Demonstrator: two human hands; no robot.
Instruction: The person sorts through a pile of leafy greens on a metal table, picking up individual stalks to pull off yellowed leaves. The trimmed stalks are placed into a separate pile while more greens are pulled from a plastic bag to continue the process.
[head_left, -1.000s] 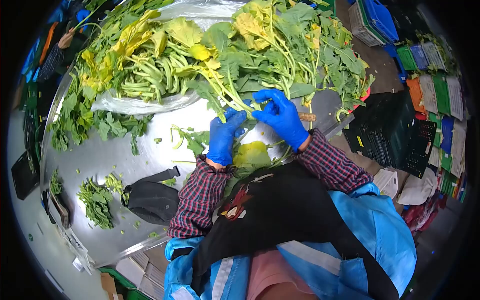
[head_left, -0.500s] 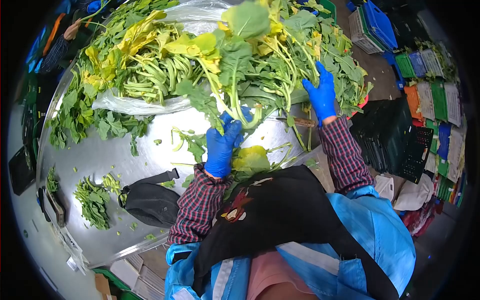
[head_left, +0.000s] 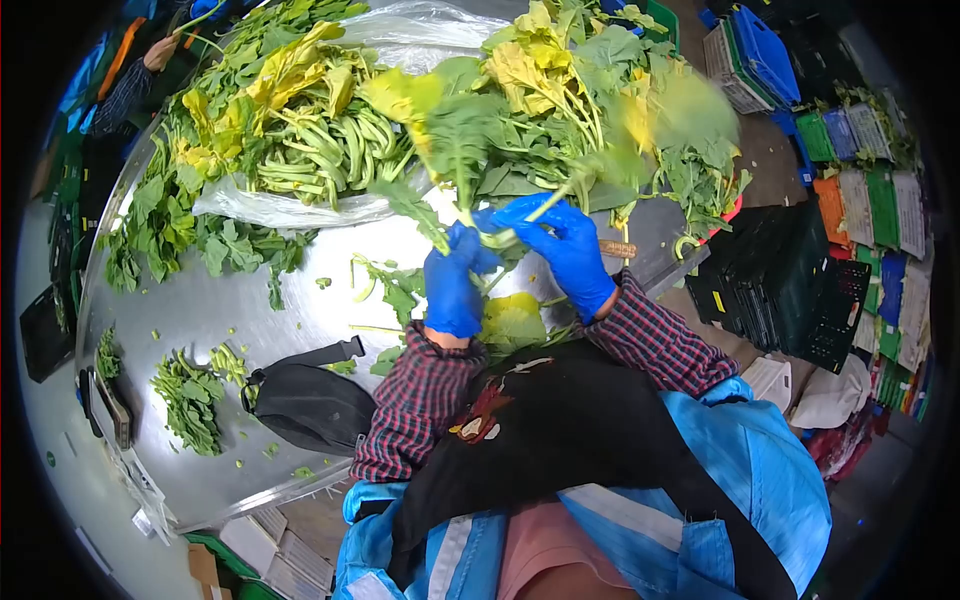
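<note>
Some leafy stalks [head_left: 464, 190] are clasped by their near ends in the curled left hand [head_left: 455, 285] over the table [head_left: 220, 310], seemingly for steadiness, while the right hand [head_left: 570, 255] pinches a stem [head_left: 553, 201] just to the right, the far heap [head_left: 325, 150] lying close, presumably for easy reach.

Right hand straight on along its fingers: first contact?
Probably the leafy stalk held in the left hand; depth is unclear, so the right hand might touch the left hand first.
</note>
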